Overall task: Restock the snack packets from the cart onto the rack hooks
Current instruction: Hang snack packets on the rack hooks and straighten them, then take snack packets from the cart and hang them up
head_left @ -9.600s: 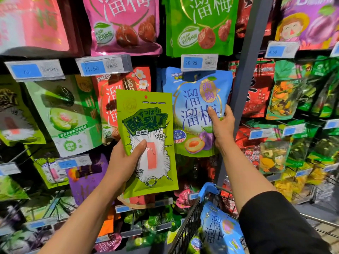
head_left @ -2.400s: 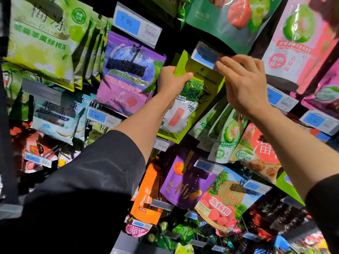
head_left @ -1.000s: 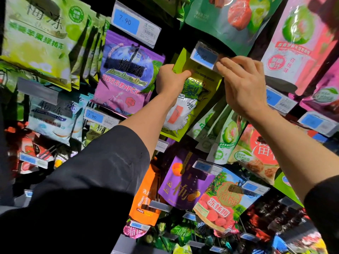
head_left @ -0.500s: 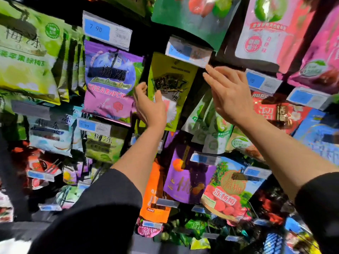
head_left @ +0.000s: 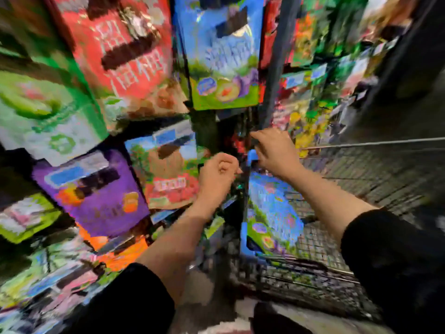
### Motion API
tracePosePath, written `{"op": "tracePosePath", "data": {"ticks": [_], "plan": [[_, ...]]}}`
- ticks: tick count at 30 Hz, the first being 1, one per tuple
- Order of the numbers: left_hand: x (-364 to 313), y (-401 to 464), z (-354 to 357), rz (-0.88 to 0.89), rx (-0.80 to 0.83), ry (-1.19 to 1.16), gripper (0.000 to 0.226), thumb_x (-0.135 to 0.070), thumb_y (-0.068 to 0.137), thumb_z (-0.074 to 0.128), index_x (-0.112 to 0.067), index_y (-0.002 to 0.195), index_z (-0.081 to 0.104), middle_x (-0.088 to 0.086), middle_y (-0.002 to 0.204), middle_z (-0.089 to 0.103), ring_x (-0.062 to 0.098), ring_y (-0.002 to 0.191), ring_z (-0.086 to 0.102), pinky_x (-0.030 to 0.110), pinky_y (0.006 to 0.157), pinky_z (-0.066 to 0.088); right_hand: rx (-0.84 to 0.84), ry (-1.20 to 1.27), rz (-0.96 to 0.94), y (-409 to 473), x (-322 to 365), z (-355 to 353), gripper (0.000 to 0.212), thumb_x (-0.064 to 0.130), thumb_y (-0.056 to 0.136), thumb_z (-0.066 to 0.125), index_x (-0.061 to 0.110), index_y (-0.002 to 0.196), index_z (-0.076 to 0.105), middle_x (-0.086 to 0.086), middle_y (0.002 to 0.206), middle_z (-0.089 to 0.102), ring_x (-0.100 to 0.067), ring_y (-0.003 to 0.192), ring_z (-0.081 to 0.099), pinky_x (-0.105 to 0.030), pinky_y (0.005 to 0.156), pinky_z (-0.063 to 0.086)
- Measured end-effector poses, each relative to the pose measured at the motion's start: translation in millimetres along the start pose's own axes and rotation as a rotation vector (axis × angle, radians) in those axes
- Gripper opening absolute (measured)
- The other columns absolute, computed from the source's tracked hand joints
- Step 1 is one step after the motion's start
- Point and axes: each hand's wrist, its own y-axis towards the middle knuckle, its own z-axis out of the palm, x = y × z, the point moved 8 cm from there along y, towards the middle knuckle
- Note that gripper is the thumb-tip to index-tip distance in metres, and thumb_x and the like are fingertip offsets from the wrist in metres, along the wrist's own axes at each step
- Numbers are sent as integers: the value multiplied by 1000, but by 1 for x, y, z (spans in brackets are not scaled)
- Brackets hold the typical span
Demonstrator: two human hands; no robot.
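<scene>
Blue is what marks the stock you have yet to hang: a blue snack packet stands on edge in the wire cart, leaning against the cart's near-left wall, with a green band and fruit print at its lower end; the whole view is smeared by motion, so fine print and small details cannot be read. Your right hand is at the cart's top-left corner, over its blue plastic corner piece; its fingers are bent downward and kept close together, but the blur hides whether they grip the corner or only rest on it. Your left hand hangs just beside the cart's left edge, in front of the rack; its fingers are curled in toward the palm, and you hold no packet in it. Both forearms are bare below black sleeves. On the rack to your left hang a red packet high up, a blue packet with fruit print next to the grey rack upright, a green-and-white packet toward the rack's left edge, a purple packet lower down, and a picture-printed packet between the purple one and your left hand.
</scene>
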Motion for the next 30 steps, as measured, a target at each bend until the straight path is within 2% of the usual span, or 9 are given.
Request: {"op": "tracePosePath", "data": {"ticks": [2, 4, 9, 12, 15, 20, 23, 27, 30], "plan": [[36, 5, 61, -119, 116, 84, 22, 5, 86, 55, -16, 80, 57, -9, 60, 58, 3, 58, 59, 11, 54, 42, 112, 49, 227, -51, -74, 22, 35, 17, 82, 52, 6, 112, 66, -21, 96, 67, -40, 88, 63, -42, 73, 46], [65, 5, 111, -171, 229, 216, 15, -5, 89, 60, -16, 100, 62, -7, 80, 61, 7, 71, 60, 13, 63, 45, 264, 70, 438, -101, -137, 45, 32, 14, 86, 59, 5, 117, 63, -24, 106, 66, -41, 98, 60, -45, 79, 47], [156, 16, 180, -360, 336, 482, 39, -20, 87, 62, -2, 121, 57, 14, 118, 61, 27, 111, 57, 31, 92, 44, 651, 194, 795, -206, -235, 117, 38, 18, 92, 55, 1, 127, 53, -25, 114, 63, -39, 106, 59, -41, 84, 47], [209, 21, 190, -477, 330, 652, 41, -23, 75, 70, -1, 108, 62, 19, 103, 66, 32, 99, 62, 30, 74, 40, 880, 278, 847, -244, -245, 168, 41, 24, 92, 53, 1, 126, 56, -24, 118, 62, -36, 111, 58, -37, 88, 46], [246, 28, 181, -554, 252, 770, 43, -15, 76, 73, 1, 114, 58, 19, 110, 60, 31, 105, 58, 32, 79, 40, 1055, 327, 797, -255, -230, 208, 59, 48, 90, 32, -3, 99, 62, -19, 114, 61, -32, 116, 57, -33, 92, 43], [305, 32, 179, -658, 229, 880, 62, -20, 72, 77, 1, 122, 47, 17, 126, 49, 32, 115, 48, 35, 91, 38, 1008, 521, 849, -256, -224, 278, 30, 26, 96, 53, 6, 116, 63, -13, 122, 63, -24, 108, 59, -32, 83, 41], [334, 31, 187, -645, 249, 1029, 73, -28, 75, 73, 1, 131, 36, 19, 134, 39, 33, 123, 39, 32, 98, 31, 945, 579, 930, -241, -234, 305, 43, 28, 93, 50, 3, 128, 55, -21, 126, 59, -33, 114, 56, -37, 91, 42], [351, 25, 188, -641, 193, 1157, 94, -41, 66, 81, -1, 133, 29, 21, 133, 38, 37, 117, 46, 39, 92, 44, 802, 644, 963, -215, -252, 340, 46, 31, 97, 51, 5, 135, 45, -15, 127, 55, -23, 107, 52, -40, 98, 40], [362, 10, 186, -769, 211, 1135, 108, -44, 68, 82, -3, 143, 17, 16, 122, 54, 36, 109, 57, 36, 79, 46, 750, 693, 944, -207, -256, 362, 36, 33, 94, 56, 12, 122, 47, -2, 104, 45, -16, 92, 37, -35, 81, 39]]}}
